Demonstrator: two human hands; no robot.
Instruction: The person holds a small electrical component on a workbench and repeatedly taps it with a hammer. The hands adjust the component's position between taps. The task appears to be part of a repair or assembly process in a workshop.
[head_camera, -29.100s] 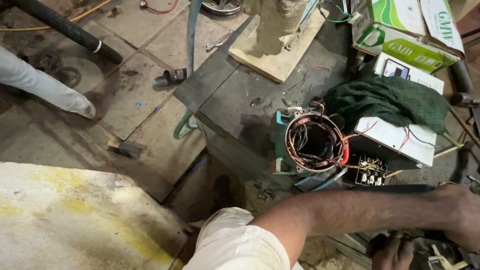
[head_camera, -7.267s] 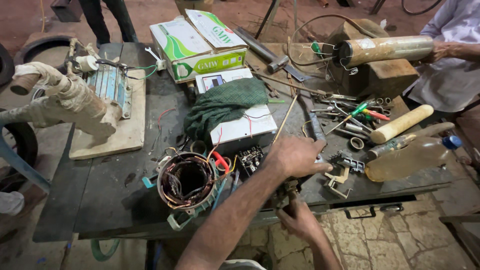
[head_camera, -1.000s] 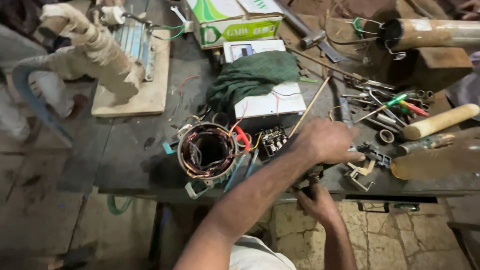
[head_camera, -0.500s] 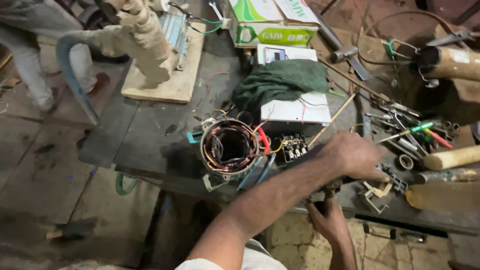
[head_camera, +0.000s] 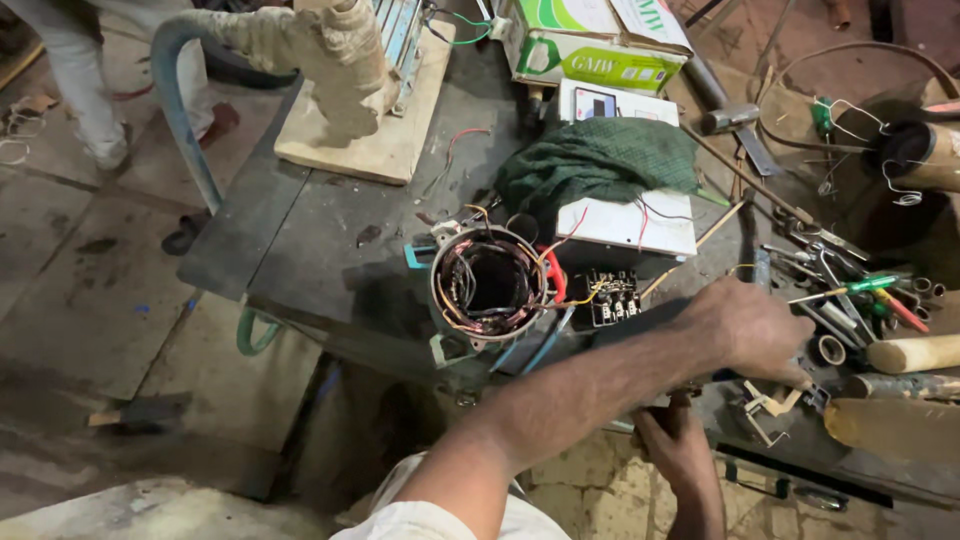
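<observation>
Left hand (head_camera: 745, 330) fingers curled over table edge, right hand (head_camera: 675, 445) grip unclear beneath

L hand (head_camera: 745, 330) rests on workbench (head_camera: 310, 250) by stator (head_camera: 490, 285) — R hand (head_camera: 675, 445) under edge.

left hand (head_camera: 745, 328): bare | right hand (head_camera: 675, 445): bare | garment (head_camera: 430, 520): white
</observation>
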